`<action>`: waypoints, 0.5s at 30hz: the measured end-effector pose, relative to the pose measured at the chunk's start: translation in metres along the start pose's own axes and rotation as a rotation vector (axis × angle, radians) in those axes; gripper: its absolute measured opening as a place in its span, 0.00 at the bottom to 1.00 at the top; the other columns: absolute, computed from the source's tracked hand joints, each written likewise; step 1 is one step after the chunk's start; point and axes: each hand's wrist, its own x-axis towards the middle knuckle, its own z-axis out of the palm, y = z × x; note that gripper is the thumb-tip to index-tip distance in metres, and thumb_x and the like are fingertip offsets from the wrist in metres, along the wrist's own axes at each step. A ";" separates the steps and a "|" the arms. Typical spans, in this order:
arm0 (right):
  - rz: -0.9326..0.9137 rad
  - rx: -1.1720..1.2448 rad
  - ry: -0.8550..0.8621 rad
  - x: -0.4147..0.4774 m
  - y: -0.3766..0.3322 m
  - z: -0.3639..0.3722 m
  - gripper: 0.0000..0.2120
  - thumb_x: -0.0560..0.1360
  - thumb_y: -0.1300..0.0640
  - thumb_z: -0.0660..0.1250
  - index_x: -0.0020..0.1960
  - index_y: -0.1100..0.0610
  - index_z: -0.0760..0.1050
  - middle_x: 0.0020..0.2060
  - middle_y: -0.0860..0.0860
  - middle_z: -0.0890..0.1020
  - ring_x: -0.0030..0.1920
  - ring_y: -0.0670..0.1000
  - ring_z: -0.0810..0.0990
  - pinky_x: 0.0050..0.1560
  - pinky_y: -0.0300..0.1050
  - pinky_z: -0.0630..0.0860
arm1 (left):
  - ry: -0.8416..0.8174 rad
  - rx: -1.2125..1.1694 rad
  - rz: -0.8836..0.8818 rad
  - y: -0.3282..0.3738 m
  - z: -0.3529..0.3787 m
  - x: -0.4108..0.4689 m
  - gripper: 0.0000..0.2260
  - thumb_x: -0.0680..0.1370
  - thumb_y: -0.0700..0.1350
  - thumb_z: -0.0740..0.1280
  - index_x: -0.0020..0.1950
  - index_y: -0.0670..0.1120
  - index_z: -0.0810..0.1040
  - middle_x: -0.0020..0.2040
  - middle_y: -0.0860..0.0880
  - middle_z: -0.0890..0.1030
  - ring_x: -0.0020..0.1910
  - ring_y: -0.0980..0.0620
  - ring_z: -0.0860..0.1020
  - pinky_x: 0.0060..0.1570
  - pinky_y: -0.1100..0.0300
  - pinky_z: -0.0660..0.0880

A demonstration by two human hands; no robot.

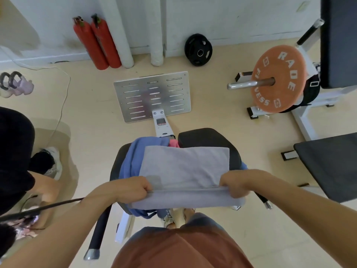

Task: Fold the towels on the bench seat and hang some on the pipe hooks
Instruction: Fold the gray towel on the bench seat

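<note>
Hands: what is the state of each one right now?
The left hand: closed, holding the grey towel.
The right hand: closed, holding the same towel.

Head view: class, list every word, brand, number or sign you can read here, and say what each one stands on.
"RADE": on the orange weight plate, along its upper rim.
"FI...ESS": on the same plate, along its lower rim; the bar hides the middle letters.
Sticker on the white beam: too blurred to read.
Black plate by the wall: no readable text.
</note>
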 end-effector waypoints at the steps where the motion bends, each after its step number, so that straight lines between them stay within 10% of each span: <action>1: 0.018 0.035 0.017 0.001 0.001 -0.008 0.12 0.70 0.67 0.55 0.34 0.52 0.67 0.37 0.51 0.74 0.37 0.53 0.71 0.34 0.41 0.65 | 0.034 -0.016 -0.013 0.001 -0.003 0.001 0.12 0.73 0.33 0.53 0.31 0.45 0.64 0.31 0.48 0.63 0.33 0.51 0.62 0.34 0.63 0.60; 15: 0.263 0.630 0.739 0.051 0.052 -0.013 0.07 0.74 0.61 0.57 0.44 0.57 0.74 0.38 0.52 0.78 0.41 0.55 0.76 0.39 0.47 0.70 | 0.810 -0.434 -0.148 0.010 -0.055 0.066 0.09 0.78 0.43 0.60 0.50 0.44 0.79 0.50 0.47 0.80 0.47 0.48 0.76 0.45 0.58 0.69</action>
